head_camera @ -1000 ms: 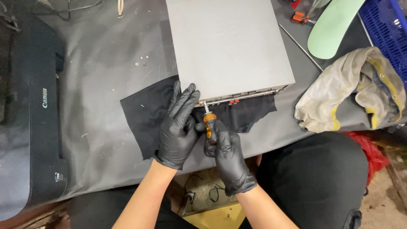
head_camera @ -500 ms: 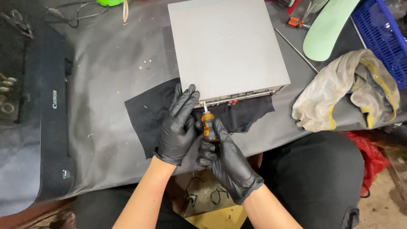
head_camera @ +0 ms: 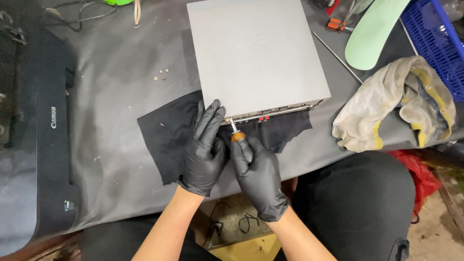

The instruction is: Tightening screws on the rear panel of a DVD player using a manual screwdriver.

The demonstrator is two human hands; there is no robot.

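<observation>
From the head view, the grey metal case (head_camera: 258,55) lies flat at the far middle of the worktop (head_camera: 111,92), its near edge over a black cloth (head_camera: 166,135); the right hand (head_camera: 258,176) is closed around an orange-handled screwdriver (head_camera: 237,135), tip set at the case's near left corner; the left hand (head_camera: 205,147), fingers spread and holding nothing, rests on the cloth against that corner. Over the last second both hands have stayed at this corner and the handle sits a little nearer the case, so the driving there looks unfinished. Loose screws (head_camera: 162,75) lie left of the case; a soiled rag (head_camera: 401,104) is at the right edge, a black printer (head_camera: 50,135) at the left.
</observation>
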